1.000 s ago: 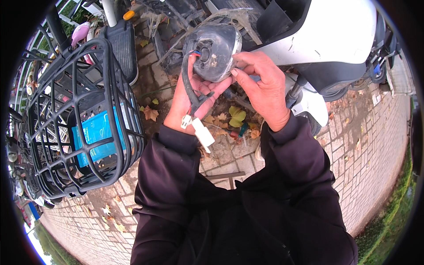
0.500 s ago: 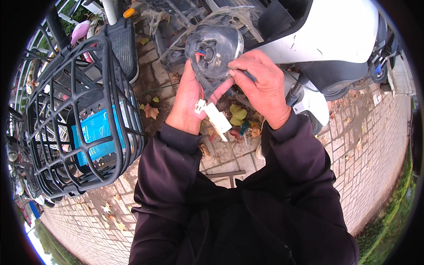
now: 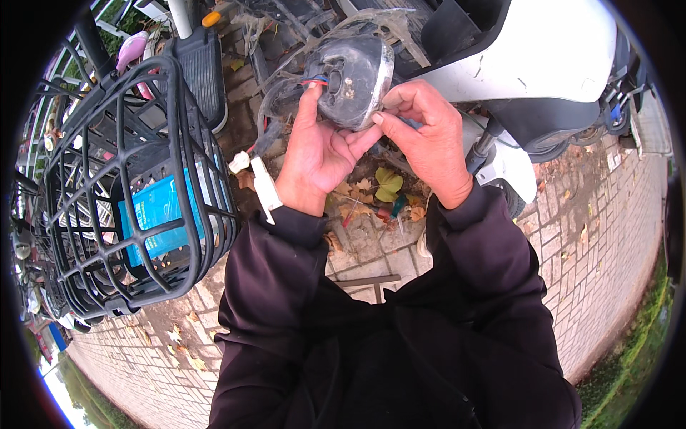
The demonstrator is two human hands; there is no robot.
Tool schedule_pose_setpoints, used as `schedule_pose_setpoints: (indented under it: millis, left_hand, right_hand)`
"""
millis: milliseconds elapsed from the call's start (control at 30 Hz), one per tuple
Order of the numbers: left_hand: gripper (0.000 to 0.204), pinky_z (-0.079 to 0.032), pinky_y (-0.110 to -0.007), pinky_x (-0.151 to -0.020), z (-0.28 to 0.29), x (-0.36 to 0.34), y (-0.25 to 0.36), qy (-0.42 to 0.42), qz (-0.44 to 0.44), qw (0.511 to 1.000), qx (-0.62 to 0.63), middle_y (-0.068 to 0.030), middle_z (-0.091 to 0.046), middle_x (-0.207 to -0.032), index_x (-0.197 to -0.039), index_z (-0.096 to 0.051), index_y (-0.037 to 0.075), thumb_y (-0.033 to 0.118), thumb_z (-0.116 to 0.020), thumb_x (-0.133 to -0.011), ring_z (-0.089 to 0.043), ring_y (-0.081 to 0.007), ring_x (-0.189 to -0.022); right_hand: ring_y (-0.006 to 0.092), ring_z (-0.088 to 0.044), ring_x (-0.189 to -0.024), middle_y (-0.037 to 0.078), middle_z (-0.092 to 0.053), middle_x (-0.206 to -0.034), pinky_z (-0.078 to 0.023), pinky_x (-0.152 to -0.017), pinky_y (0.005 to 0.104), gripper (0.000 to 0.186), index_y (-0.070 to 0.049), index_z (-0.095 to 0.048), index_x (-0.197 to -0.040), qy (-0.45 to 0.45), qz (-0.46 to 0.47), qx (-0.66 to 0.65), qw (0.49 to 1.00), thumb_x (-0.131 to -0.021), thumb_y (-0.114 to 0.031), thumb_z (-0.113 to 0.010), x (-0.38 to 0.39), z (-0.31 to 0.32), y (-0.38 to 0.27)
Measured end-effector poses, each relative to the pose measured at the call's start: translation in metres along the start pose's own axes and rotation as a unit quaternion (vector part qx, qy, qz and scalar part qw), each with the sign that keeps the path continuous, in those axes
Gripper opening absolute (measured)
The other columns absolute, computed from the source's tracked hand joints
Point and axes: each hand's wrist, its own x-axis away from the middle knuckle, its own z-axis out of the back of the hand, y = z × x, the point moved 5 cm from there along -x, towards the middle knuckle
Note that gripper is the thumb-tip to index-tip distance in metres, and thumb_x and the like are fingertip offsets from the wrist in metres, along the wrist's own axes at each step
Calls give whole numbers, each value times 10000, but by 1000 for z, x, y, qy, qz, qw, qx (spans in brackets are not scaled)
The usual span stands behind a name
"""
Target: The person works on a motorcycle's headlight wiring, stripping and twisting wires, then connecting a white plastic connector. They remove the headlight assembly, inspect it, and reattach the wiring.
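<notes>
A round headlight (image 3: 351, 80) with a dusty dark back and a pale, shiny rim is held up in front of me. My left hand (image 3: 318, 154) supports it from below, its thumb against the red and blue wires (image 3: 314, 81) at the back opening. The fingers of my right hand (image 3: 425, 136) pinch at the lower right of the rim; whether something small sits between them I cannot make out. White plug connectors (image 3: 265, 187) dangle on a dark sleeved cable (image 3: 267, 137) left of my left wrist.
A black basket (image 3: 174, 179) with a blue package (image 3: 158, 214) inside stands at the left. To the right is a white scooter body panel (image 3: 547, 53). Dry leaves (image 3: 387, 184) lie on the paving below. Cloudy plastic scraps and dark frame parts are behind the headlight.
The connectors and cable have swung from between my hands to the left of my left wrist. The headlight has turned slightly, and my left thumb now presses by the wires.
</notes>
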Motion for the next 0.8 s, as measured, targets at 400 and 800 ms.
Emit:
schedule_pose_setpoints:
  millis: [400, 800]
  left_hand:
    - [739, -573, -491, -1040, 1, -2, -1, -12, 10, 999, -46, -194, -625, -1361, -1447, -464, 13, 628, -470, -1039, -688, -311, -1165]
    - [868, -657, -436, -826, 9, -4, 5, 39, 29, 983, -179, -222, -688, -1233, -1409, -514, -20, 725, -491, -963, -753, -386, -962]
  right_hand:
    - [89, -671, -880, 26, -645, -969, -561, -798, 249, 211, 4, -636, -996, 0, 15, 19, 1000, -853, 91, -765, 1, 1, -6]
    - [176, -682, -988, 74, -666, -1080, -571, -875, 326, 356, -29, -653, -1100, 16, 21, 33, 999, -792, 12, -827, -3, 11, -8]
